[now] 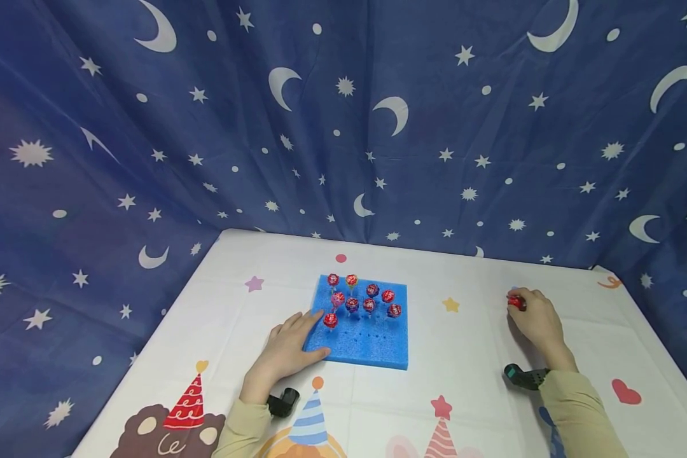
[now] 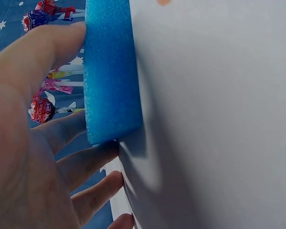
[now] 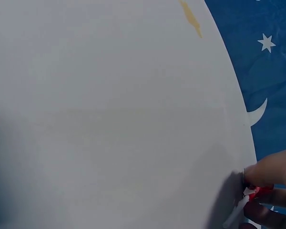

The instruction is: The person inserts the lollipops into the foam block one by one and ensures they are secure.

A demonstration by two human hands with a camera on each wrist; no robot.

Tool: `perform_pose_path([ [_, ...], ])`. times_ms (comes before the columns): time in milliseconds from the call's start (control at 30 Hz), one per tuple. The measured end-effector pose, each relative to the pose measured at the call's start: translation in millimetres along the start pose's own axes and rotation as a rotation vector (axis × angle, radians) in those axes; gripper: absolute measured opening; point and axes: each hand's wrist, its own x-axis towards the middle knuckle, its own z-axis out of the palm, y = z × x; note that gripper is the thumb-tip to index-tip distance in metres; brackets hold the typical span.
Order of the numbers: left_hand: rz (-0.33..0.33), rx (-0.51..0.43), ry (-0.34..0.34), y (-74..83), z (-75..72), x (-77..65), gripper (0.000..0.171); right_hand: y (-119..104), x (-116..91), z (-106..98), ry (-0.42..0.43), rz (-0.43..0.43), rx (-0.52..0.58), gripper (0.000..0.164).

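Observation:
A blue foam block (image 1: 378,353) lies flat, with several wrapped lollipops (image 1: 352,304) standing upright in its back and left parts. Small holes dot its front right area. My left hand (image 1: 289,346) rests at the block's left edge, fingers spread and thumb by the front left corner. The left wrist view shows thumb and forefinger on the foam's top face, other fingers beside its edge. Far to the right, my right hand (image 1: 538,321) pinches a red-wrapped lollipop (image 1: 515,303) low over the table; its white stick (image 3: 234,214) points out from the fingers.
A white tablecloth (image 1: 435,369) printed with stars, hearts and party hats covers the table. Behind and at the sides hangs a dark blue curtain (image 1: 332,165) with moons and stars. Black wrist cameras (image 1: 525,377) sit at both wrists.

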Motion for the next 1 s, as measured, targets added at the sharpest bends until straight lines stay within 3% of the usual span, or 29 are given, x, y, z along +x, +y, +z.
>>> perform_pose_path([
  [333,-0.001,-0.011,-0.001,2.1,-2.6,-1.4,0.075,-5,-4,-3,-0.014,0.045,0.049,0.038],
  [667,-0.002,-0.007,0.001,1.4,-2.4,-2.0,0.074,-14,-14,-5,0.052,0.042,0.139,0.04],
  [1000,-0.007,-0.014,-0.002,2.7,-2.2,-1.8,0.074,-30,-26,-7,0.133,-0.014,0.2,0.035],
])
